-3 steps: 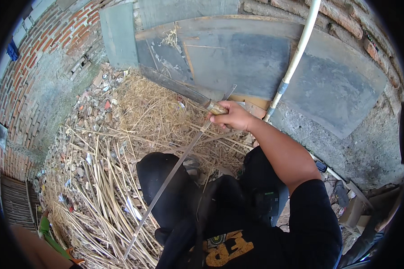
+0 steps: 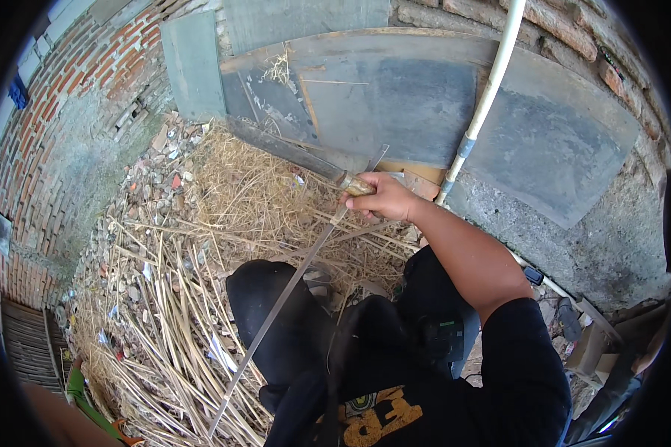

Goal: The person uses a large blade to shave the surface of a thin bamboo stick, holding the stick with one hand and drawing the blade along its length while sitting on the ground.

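Observation:
My right hand (image 2: 386, 197) is closed around the wooden handle (image 2: 359, 183) of a machete. Its long dark blade (image 2: 283, 147) points up and left over the dry straw. A long, thin bamboo strip (image 2: 285, 294) passes under the same hand and seems held by its fingers along with the handle. The strip's short upper end shows just beyond the hand; the long part slants across my left knee (image 2: 272, 309) toward the lower left. Only my left forearm (image 2: 67, 421) shows, at the lower left rim; the hand itself is out of sight.
Bamboo strips (image 2: 179, 320) lie heaped at my left, beside straw (image 2: 238, 179) and rubble (image 2: 149, 175). Grey boards (image 2: 417, 97) lean on the wall ahead, with a white pipe (image 2: 492, 86) before them. A brick wall (image 2: 67, 127) stands left. Part of another person (image 2: 611, 395) shows at the right rim.
The whole view has shifted very slightly. My right hand keeps the same hold on the machete, and the bamboo strip lies nearly as before.

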Tool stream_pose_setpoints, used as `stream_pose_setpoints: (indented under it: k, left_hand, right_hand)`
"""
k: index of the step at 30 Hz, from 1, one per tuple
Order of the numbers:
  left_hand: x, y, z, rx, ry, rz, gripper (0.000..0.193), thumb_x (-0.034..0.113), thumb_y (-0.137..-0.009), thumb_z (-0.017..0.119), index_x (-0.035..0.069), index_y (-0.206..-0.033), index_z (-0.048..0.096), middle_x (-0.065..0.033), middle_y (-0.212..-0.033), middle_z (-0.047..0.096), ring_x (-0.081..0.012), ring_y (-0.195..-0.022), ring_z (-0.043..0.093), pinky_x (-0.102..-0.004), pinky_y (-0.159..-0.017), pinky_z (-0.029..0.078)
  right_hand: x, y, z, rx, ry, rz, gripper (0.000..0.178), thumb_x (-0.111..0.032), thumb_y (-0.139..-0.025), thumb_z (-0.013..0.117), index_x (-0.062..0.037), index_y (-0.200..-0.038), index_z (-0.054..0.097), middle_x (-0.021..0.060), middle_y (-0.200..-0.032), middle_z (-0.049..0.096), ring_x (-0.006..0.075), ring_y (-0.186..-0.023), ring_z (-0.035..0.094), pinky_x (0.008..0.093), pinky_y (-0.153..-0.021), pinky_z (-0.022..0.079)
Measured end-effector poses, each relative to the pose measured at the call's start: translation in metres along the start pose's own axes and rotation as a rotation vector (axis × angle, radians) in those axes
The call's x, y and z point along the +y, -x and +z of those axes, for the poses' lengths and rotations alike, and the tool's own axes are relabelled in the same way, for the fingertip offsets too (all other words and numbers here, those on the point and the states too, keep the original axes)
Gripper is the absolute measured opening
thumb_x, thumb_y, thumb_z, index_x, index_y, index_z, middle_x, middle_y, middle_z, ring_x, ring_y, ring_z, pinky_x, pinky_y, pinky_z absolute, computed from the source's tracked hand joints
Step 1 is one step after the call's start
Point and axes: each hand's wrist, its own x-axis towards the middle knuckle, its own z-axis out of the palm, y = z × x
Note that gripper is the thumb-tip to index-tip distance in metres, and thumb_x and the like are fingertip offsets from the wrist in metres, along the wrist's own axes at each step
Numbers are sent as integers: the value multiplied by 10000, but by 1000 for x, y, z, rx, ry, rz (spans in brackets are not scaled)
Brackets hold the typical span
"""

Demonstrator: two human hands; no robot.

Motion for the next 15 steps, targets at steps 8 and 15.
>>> stream_pose_setpoints:
  k: [8,15]
  left_hand:
    - [-2,-2,1,0,3,7,727,598,-940,494,-11,-1338,503,-189,-1226,602,-317,-1147,580,-457,-976,456]
    - [-1,-3,1,-2,-18,19,696,571,-947,509,-10,-1331,506,-195,-1223,603,-325,-1164,573,-465,-990,450]
  right_hand:
    - [8,-4,-7,27,-38,2,229,-171,-885,750,-39,-1044,652,-9,-769,635,70,-622,553,257,-582,467]
    - [11,-7,-5,24,-20,-9,238,-193,-885,759,-37,-1032,655,-17,-738,614,67,-625,552,254,-581,463]
